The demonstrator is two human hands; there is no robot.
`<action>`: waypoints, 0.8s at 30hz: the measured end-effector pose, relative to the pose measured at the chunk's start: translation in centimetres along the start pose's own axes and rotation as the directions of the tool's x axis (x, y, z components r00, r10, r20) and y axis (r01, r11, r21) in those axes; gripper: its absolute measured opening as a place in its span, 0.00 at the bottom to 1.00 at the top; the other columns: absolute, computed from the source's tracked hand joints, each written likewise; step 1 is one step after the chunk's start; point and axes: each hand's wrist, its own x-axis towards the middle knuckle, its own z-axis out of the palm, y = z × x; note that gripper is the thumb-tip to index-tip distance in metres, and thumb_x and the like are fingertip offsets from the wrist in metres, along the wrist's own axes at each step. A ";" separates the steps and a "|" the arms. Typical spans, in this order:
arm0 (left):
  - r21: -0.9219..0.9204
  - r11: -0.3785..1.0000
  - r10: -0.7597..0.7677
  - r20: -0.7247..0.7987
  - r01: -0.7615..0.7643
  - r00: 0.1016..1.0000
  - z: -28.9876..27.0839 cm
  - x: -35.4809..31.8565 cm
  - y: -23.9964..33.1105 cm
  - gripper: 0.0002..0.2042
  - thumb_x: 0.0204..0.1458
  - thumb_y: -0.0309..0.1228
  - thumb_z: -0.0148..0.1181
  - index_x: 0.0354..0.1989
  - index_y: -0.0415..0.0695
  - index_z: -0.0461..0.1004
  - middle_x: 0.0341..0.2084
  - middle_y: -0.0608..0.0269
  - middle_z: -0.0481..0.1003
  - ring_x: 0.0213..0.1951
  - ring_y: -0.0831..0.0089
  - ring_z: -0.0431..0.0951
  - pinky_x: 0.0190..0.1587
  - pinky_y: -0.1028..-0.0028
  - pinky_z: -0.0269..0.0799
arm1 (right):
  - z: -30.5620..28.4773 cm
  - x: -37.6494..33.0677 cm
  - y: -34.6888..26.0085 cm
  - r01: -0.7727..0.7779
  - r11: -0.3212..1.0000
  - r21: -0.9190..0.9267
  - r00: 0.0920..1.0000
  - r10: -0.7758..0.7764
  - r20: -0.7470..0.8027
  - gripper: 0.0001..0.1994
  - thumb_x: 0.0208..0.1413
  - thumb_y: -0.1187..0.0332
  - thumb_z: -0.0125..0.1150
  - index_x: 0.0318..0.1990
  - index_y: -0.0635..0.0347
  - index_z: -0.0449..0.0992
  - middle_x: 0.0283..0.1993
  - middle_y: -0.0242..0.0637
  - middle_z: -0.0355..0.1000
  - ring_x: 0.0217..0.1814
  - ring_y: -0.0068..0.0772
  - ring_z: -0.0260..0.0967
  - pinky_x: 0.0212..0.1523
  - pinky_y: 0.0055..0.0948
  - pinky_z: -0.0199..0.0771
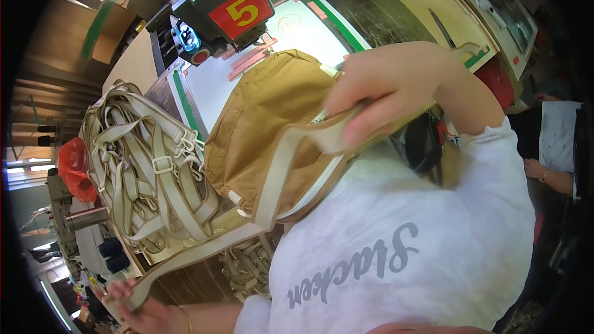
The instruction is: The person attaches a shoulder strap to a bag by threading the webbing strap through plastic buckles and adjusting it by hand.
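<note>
A tan fabric bag (266, 108) with a pale zipper lies in front of my body, partly on the machine's work surface. My right hand (399, 83) is closed over the bag's right side, pinching a beige webbing strap (276, 179). From there the strap loops down across the bag and runs off to the lower left. At that far end my left hand (139, 314) is closed around the strap, its fingers slightly blurred. What lies under my right palm is hidden.
A heap of beige straps (145, 167) with white buckles and hooks lies left of the bag. A black machine head (216, 9) stands behind it over a white plate with green tape. More straps (247, 266) sit below. At the right is another person (550, 148).
</note>
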 end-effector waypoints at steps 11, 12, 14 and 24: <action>0.455 0.866 -0.468 0.598 0.205 0.650 18.6 2.3 -5.6 0.17 0.50 0.35 0.56 0.44 0.37 0.66 0.30 0.66 0.69 0.34 0.81 0.67 0.37 0.82 0.61 | 2.6 7.3 -5.2 0.078 0.994 -0.081 0.996 -0.081 -0.032 0.14 0.50 0.61 0.55 0.24 0.66 0.71 0.17 0.40 0.66 0.17 0.32 0.64 0.21 0.29 0.63; 0.513 0.841 -0.490 0.588 0.171 0.643 17.9 2.3 -5.6 0.14 0.50 0.32 0.56 0.42 0.37 0.67 0.27 0.67 0.67 0.31 0.81 0.65 0.34 0.82 0.60 | 2.6 6.9 -4.8 -0.017 0.998 -0.056 1.000 0.016 -0.022 0.15 0.50 0.62 0.58 0.25 0.68 0.69 0.16 0.42 0.64 0.18 0.35 0.62 0.21 0.30 0.60; 0.593 0.789 -0.534 0.532 0.161 0.658 16.5 1.8 -5.4 0.08 0.49 0.25 0.55 0.38 0.39 0.67 0.22 0.69 0.63 0.26 0.82 0.61 0.29 0.83 0.57 | 2.4 6.6 -3.3 0.101 0.967 -0.234 0.994 -0.105 -0.005 0.15 0.50 0.61 0.56 0.22 0.66 0.70 0.13 0.35 0.64 0.15 0.27 0.65 0.18 0.27 0.64; 0.729 0.659 -0.558 0.308 0.185 0.771 7.6 -0.3 -3.4 0.08 0.45 0.22 0.55 0.35 0.39 0.67 0.23 0.69 0.62 0.26 0.82 0.59 0.29 0.83 0.54 | 2.0 -1.7 2.9 -0.315 0.910 0.269 0.948 0.288 0.135 0.13 0.41 0.67 0.69 0.21 0.64 0.70 0.15 0.30 0.67 0.14 0.19 0.65 0.14 0.19 0.61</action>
